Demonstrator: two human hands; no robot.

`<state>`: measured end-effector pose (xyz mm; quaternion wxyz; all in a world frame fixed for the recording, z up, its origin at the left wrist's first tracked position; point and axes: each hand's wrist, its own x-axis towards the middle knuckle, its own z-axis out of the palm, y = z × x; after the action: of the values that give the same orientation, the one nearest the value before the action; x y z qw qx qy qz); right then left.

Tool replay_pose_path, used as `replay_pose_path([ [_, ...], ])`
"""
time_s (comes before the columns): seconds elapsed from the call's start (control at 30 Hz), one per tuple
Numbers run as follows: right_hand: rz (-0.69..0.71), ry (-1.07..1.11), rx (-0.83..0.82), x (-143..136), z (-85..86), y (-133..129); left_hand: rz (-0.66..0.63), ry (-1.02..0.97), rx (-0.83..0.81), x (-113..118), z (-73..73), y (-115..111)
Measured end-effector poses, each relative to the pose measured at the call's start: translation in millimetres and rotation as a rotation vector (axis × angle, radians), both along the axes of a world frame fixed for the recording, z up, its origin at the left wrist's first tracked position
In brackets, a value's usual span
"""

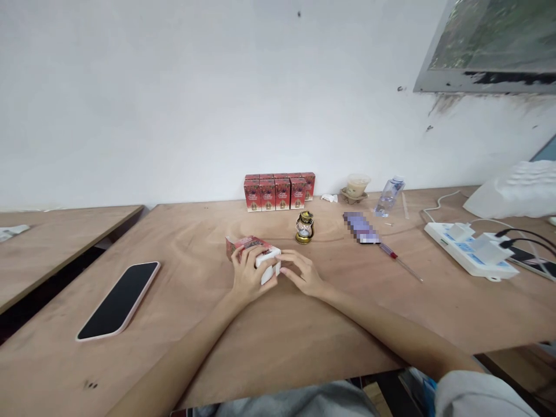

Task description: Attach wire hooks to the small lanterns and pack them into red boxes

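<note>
On the wooden table in front of me lies a small red cardboard box [253, 240] with a white end [271, 255] turned towards me. My left hand [248, 278] is wrapped over its near part, fingers across the top and thumb at the lower side. At the right edge of the white end, the thumb and fingertips of my right hand [307, 278] pinch a white flap [278, 268]. A small brass-coloured lantern [304, 227] with a clear middle stands upright beyond my right hand. What the box holds is hidden.
Several red boxes [282, 194] stand against the wall. To the right are a lidded cup [357, 184], a bottle [390, 197], a lit phone [364, 227], a screwdriver [399, 262] and a white power strip [471, 252]. A dark-screened phone [119, 301] lies at left.
</note>
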<state>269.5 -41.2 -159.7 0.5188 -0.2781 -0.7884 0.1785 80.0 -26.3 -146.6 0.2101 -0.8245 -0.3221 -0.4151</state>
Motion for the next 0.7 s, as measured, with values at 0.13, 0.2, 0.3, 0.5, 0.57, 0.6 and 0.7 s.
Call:
replay_pose_path([
  [0.13,0.123,0.159,-0.269,-3.2,-3.7,4.5,-0.03,0.024,0.0,2.3,-2.2,0.4],
  [0.2,0.176,0.247,-0.379,-4.1,-4.8,5.8,-0.044,0.034,0.007,2.1,-2.8,2.1],
  [0.3,0.205,0.343,-0.476,-5.0,-5.0,7.6,-0.047,0.087,-0.024,0.3,-4.7,6.4],
  [0.5,0.137,0.415,-0.525,-5.0,-5.1,11.5,-0.036,0.084,-0.049,-1.4,-6.4,10.4],
  [0.57,0.136,0.429,-0.525,-5.1,-5.4,11.9,-0.052,0.074,-0.035,-1.4,-5.4,10.2],
  [0.6,0.131,0.435,-0.522,-5.4,-5.5,12.0,-0.058,0.068,-0.029,-1.5,-4.9,10.1],
  [0.7,0.113,0.434,-0.513,-6.7,-5.8,11.5,-0.072,0.048,-0.024,-1.8,-3.7,10.1],
])
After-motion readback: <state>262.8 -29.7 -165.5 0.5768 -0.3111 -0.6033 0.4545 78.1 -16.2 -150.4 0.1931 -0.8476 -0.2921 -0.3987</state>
